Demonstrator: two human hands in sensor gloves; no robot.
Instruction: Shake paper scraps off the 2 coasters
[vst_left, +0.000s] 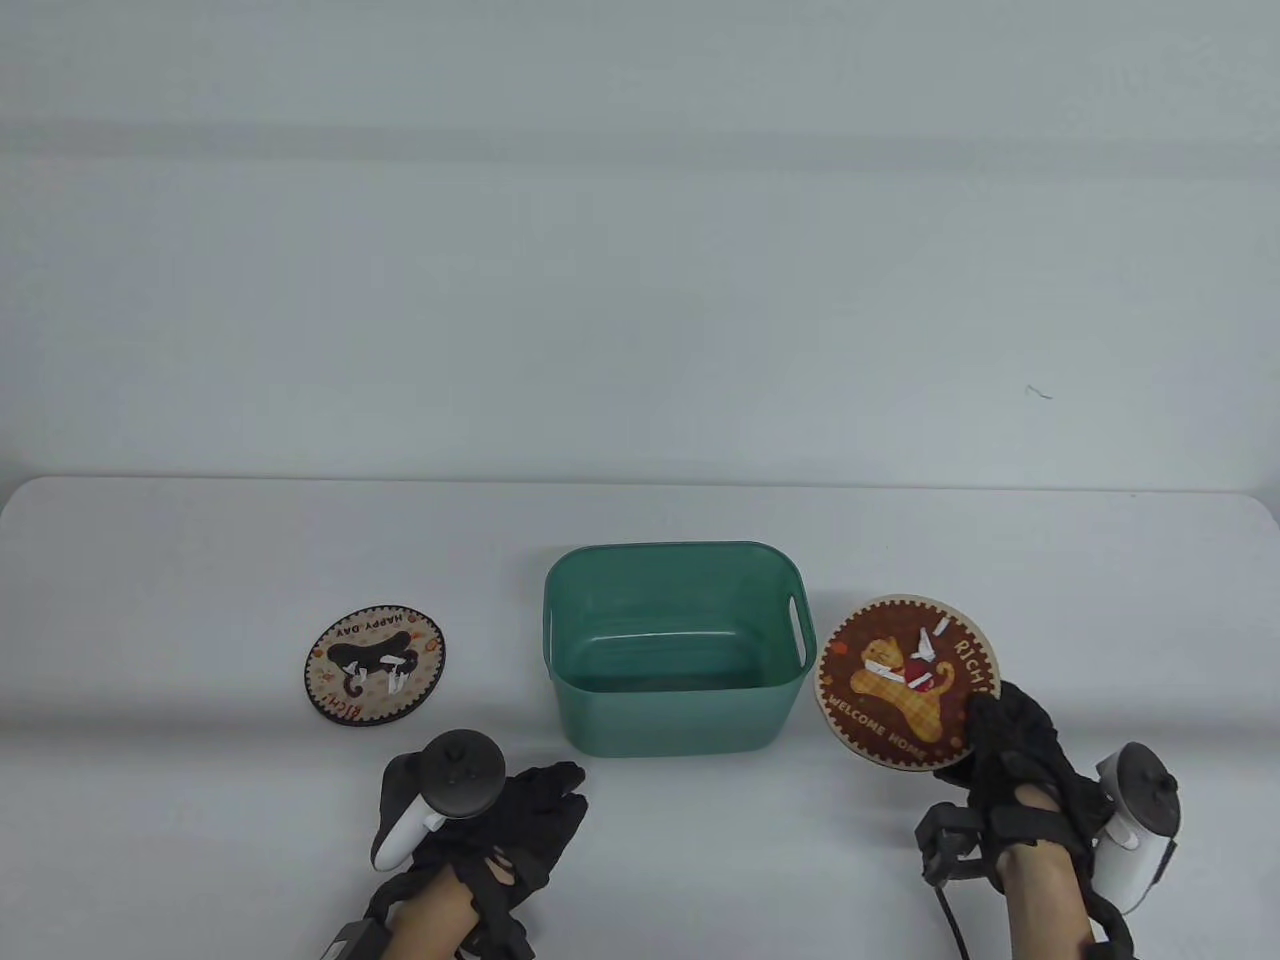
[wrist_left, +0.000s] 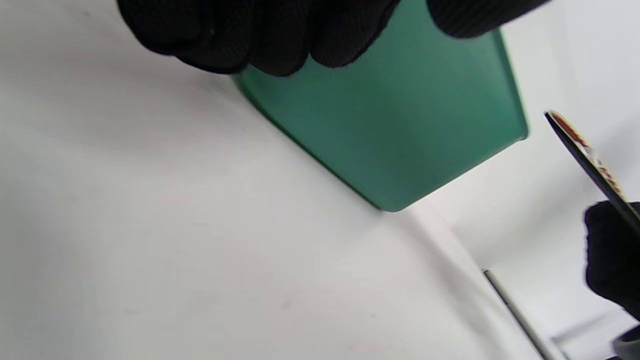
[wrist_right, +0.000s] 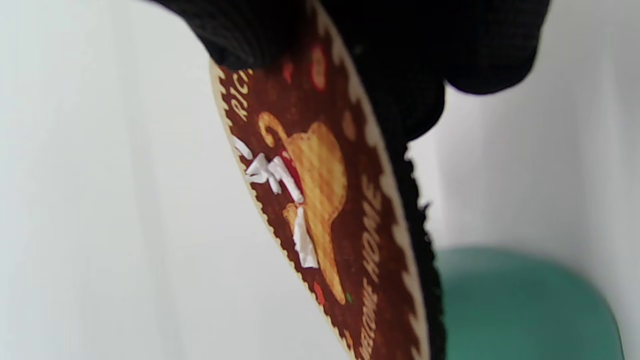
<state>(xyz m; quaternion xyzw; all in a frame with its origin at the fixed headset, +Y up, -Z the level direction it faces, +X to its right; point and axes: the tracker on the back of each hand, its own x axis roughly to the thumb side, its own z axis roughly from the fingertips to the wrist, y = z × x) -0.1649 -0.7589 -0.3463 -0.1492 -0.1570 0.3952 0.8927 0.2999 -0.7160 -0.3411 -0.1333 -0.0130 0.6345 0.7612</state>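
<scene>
My right hand grips the near edge of a round brown cat coaster, lifted just right of the green bin. White paper scraps lie on its face, clear in the right wrist view. The same coaster shows edge-on at the right of the left wrist view. A second coaster, pale with a black cat and several scraps, lies flat on the table left of the bin. My left hand rests near the bin's front left corner, fingers loosely curled, holding nothing.
The green bin's wall fills the left wrist view; inside it looks bare. The white table's far edge runs behind the bin against a pale wall.
</scene>
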